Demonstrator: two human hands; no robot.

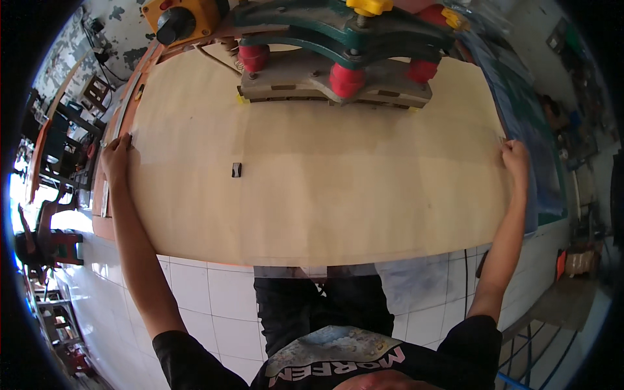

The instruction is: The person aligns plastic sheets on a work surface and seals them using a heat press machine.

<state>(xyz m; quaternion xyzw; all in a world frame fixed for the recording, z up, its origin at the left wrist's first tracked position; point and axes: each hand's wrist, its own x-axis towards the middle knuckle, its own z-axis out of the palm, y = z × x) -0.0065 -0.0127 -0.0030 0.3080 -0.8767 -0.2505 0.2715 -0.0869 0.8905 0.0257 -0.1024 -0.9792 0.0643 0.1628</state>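
Note:
A wide tan sheet lies across the table in front of me, its near edge reaching toward my waist. At its left edge, my left hand is closed, with the sheet's border pinched between thumb and fingers. Far to the right, my right hand grips the opposite edge in bent fingers. Both arms are spread wide. On the sheet, left of centre, rests a small black and grey block; its kind is unclear. Beyond it, a machine head with a green frame and a heavy metal block stands over the sheet's far part.
Red mounts join the machine's frame to its block. A yellow control box with a black knob sits at the far left. Blue plastic sheeting covers the table's right side. Stools stand left, on white floor tiles.

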